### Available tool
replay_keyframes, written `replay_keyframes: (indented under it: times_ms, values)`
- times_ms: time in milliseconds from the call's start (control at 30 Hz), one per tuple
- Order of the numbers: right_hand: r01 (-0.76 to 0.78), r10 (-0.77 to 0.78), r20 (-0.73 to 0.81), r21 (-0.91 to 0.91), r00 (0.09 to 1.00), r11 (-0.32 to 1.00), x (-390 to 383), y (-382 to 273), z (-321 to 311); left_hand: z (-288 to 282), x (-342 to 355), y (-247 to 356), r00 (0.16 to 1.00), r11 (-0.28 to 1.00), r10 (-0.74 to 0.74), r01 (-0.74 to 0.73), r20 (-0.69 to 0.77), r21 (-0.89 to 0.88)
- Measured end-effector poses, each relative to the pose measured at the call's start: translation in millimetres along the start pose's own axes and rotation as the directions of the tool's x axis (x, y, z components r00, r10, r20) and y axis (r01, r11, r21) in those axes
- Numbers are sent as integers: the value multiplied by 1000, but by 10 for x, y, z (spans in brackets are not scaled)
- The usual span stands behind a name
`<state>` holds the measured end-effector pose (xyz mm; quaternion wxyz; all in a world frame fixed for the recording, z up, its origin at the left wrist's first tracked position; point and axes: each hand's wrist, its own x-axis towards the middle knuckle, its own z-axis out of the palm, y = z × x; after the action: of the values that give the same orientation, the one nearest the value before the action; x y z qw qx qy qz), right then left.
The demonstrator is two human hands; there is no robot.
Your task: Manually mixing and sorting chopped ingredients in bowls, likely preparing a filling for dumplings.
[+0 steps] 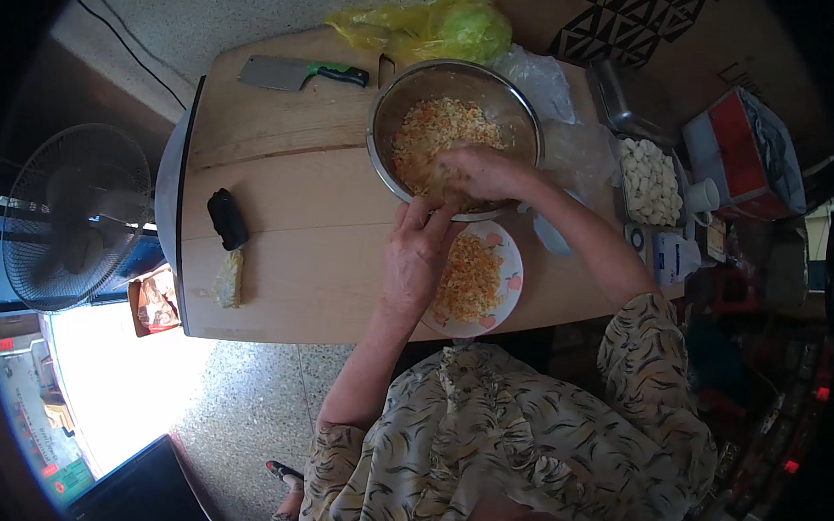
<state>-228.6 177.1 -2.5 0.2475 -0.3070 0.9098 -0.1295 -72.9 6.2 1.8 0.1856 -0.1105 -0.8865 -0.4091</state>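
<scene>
A steel mixing bowl stands at the far middle of the table, holding a finely chopped mixture of pale and orange bits. My left hand grips its near rim, fingers over the edge. Inside the bowl is my right hand, its fingers down in the mixture, smeared and partly hidden, so their closing cannot be made out. Just below the bowl, partly behind my left hand, a white plate with a pink pattern carries more chopped orange and pale bits.
A cleaver lies at the far left on a wooden board. Left of me are a black bundle, a pale vegetable piece and a fan. A yellow plastic bag and a tray of white pieces lie beyond and right.
</scene>
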Motion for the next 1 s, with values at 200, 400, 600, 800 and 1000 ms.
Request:
replay_keyframes:
  times_ms: [200, 400, 600, 800, 1000]
  values:
    - [40, 8, -244, 188, 970, 981, 451, 381, -322, -20, -10, -11, 1000, 1000, 7, -7, -3, -11]
    - [249, -160, -245, 391, 956, 886, 1004, 256, -25, 33, 45, -37, 999, 997, 33, -32, 13, -67]
    - [351, -374, 186, 145, 909, 925, 588, -145, -50, 2, -3, -46, 999, 998, 36, -37, -15, -41]
    - [226, -257, -115, -232, 959, 946, 117, 515, -368, 28, 30, -15, 999, 998, 32, -32, 2, -55]
    - [180, -193, 283, 72, 939, 981, -120, 29, -427, -2, -4, -61, 1000, 999, 27, -27, -3, -27]
